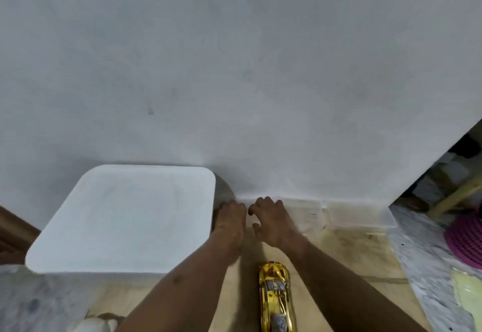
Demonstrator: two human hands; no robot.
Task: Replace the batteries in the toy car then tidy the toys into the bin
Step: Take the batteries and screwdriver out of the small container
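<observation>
Head view: the gold toy car (275, 297) lay on the floor, nearer the person than the fingers, between the forearms. It was not yet binned, and battery status was not visible. The right hand (271, 220) was loosely curled and empty. The left hand (230, 218) grip could not be determined. The white bin (47, 248), left of the fingers, showed no toys.

I can read no word, number or sign anywhere before me. The gold toy car (276, 297) carries small grey-blue patches along its top, but they are too blurred for me to make out any lettering or brand on them.
</observation>
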